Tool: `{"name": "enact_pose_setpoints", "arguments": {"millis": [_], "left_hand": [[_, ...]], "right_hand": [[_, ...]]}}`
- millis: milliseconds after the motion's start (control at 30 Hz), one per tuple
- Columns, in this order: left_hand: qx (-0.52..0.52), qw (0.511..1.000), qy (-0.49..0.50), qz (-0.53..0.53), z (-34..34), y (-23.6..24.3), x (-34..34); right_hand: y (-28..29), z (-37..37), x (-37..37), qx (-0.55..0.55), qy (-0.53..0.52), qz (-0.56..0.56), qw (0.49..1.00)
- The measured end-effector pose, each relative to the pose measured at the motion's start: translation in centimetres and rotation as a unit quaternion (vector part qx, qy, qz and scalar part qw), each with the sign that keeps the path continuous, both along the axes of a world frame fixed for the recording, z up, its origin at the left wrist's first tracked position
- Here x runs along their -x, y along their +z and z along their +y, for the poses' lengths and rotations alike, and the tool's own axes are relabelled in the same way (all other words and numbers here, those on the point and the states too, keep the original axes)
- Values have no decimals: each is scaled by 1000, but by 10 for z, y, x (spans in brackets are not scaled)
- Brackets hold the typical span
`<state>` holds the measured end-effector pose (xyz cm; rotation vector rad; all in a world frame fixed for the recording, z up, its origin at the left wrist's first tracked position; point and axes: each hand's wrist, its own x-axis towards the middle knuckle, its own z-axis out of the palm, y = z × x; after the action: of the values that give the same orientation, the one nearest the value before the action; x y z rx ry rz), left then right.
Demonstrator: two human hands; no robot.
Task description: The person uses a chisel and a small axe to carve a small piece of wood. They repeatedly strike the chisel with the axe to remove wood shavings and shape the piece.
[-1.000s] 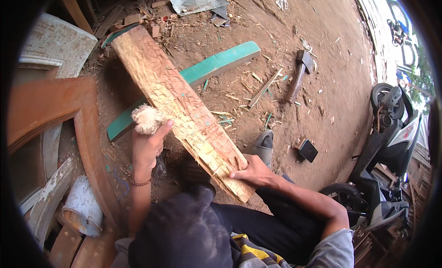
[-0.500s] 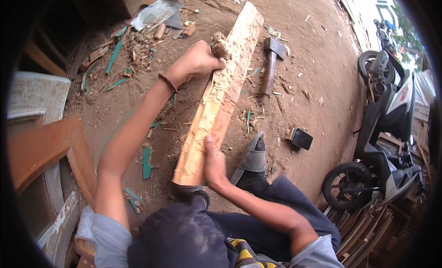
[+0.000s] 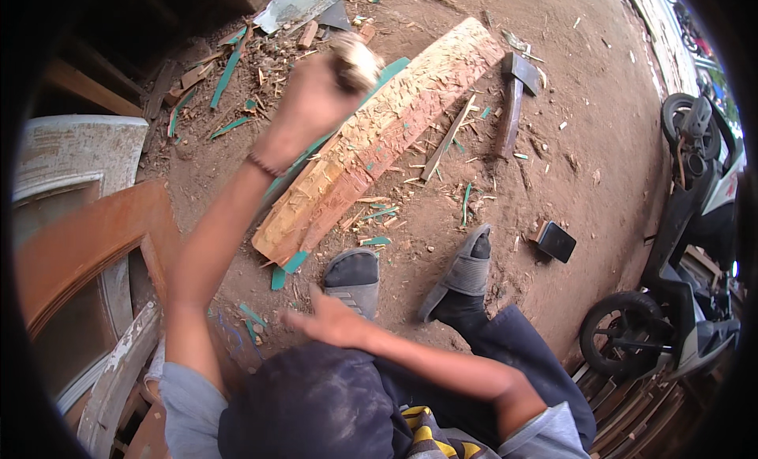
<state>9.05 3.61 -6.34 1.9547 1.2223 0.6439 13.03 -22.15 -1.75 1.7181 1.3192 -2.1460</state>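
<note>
My left hand (image 3: 312, 100), blurred by motion, is closed around a short tool with a pale, frayed round wooden end (image 3: 355, 63); its other end is hidden. Below that hand a long, roughly hewn plank (image 3: 387, 139) slants from lower left to upper right, its face full of chips and splinters and green paint along its far edge. My right hand (image 3: 335, 323) is apart from the plank, near my left sandal (image 3: 351, 281), with thumb and fingers spread and nothing in them. To the right of the plank a hatchet (image 3: 513, 104) with a brown handle lies on the dirt.
Green-painted slivers (image 3: 227, 76) and wood chips litter the ground. A small dark block (image 3: 555, 241) lies right of my other sandal (image 3: 462, 273). Old wooden frames (image 3: 95, 230) lean at the left. A motorbike (image 3: 679, 277) stands at the right, beside stacked slats (image 3: 632, 396).
My right hand has let go of the plank and drawn back toward me. The plank has come down and lies more slanted. My left hand has lifted off it with the frayed-ended tool.
</note>
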Motion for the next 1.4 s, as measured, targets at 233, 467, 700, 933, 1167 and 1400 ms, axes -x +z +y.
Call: {"name": "enact_pose_setpoints", "arguments": {"millis": [233, 467, 700, 933, 1167, 1400], "left_hand": [[49, 990, 115, 70, -45, 66, 81], [219, 949, 226, 2, -116, 47, 131], [213, 910, 354, -47, -167, 43, 160], [202, 918, 340, -30, -194, 56, 170], [56, 943, 323, -55, -179, 68, 135], [131, 835, 357, -397, -161, 68, 100]], "right_hand": [[-10, 93, -111, -274, 217, -151, 925], [-37, 197, -137, -492, 584, -232, 603], [-63, 224, -127, -521, 563, -131, 628], [-57, 211, -150, -576, 523, -205, 594], [-57, 248, -171, -577, 476, -212, 629], [-21, 255, -175, -497, 469, -236, 691]]}}
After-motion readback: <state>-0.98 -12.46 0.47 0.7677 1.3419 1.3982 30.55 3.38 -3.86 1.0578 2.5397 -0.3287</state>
